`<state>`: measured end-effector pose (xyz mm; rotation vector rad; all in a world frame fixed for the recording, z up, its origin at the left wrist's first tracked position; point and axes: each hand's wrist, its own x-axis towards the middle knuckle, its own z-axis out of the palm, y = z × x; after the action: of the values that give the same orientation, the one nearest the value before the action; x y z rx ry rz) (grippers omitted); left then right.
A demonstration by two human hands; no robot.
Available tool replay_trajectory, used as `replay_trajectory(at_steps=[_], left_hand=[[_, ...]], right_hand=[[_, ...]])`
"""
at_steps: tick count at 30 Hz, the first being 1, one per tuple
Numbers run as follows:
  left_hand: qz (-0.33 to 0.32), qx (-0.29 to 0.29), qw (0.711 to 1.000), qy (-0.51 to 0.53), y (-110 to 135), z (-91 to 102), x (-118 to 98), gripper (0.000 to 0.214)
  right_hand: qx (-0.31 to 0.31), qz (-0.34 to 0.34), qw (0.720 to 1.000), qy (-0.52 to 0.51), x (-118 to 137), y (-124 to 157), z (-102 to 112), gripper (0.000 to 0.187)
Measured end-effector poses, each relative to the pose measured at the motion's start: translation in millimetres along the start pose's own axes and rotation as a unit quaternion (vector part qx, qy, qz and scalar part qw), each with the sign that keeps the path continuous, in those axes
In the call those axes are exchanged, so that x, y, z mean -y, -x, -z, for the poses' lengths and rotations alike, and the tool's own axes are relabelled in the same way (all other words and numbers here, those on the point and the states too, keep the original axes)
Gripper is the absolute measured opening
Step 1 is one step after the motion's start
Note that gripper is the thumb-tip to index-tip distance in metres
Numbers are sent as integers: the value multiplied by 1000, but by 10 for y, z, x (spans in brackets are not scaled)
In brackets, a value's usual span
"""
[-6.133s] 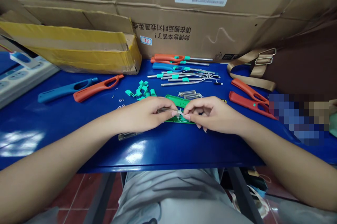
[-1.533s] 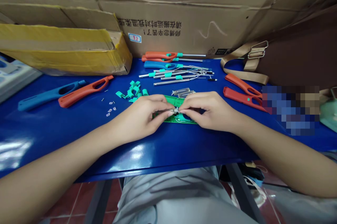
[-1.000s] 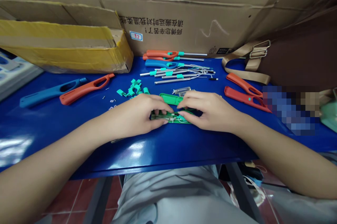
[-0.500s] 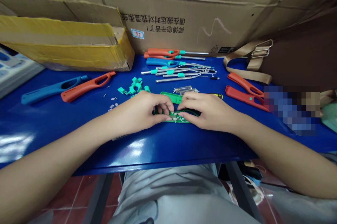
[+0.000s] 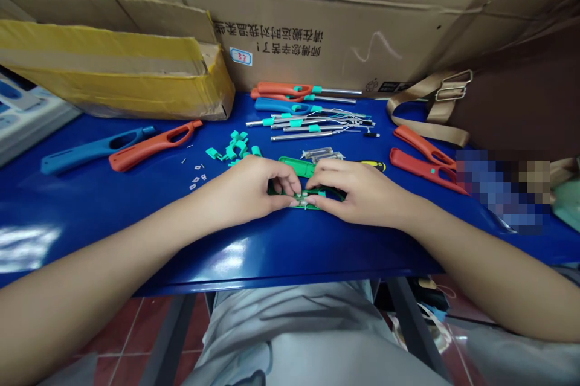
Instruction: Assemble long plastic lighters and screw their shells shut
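Observation:
A green plastic lighter shell (image 5: 295,167) lies flat on the blue table (image 5: 136,211), mostly covered by my hands. My left hand (image 5: 251,189) curls over its left part, fingertips pressing down on a small metal and white part (image 5: 304,197) in the shell. My right hand (image 5: 357,189) curls over the right part, its fingertips meeting the left ones at that same spot. Both hands are closed on the shell and the part inside it.
Blue (image 5: 93,148) and orange (image 5: 151,144) shells lie at the left, two orange shells (image 5: 423,159) at the right. Teal clips (image 5: 233,149), metal tubes with wires (image 5: 312,126) and finished lighters (image 5: 290,91) sit behind. Cardboard boxes (image 5: 317,23) wall the back.
The small part that my fingertips held just above the shell has come down into the green shell, and both hands have lowered and now press on it.

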<state>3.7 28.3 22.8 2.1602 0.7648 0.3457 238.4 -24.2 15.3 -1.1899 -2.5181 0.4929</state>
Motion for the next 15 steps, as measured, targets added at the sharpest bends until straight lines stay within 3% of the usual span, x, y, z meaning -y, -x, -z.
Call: replay_trajectory(at_steps=[8, 15], left_hand=[[-13, -36, 999, -17, 30, 57, -58, 16], [12, -20, 997, -72, 7, 115, 12, 19]], right_hand=[[-18, -19, 999, -42, -34, -24, 15, 17], [-33, -39, 996, -71, -53, -42, -35, 10]])
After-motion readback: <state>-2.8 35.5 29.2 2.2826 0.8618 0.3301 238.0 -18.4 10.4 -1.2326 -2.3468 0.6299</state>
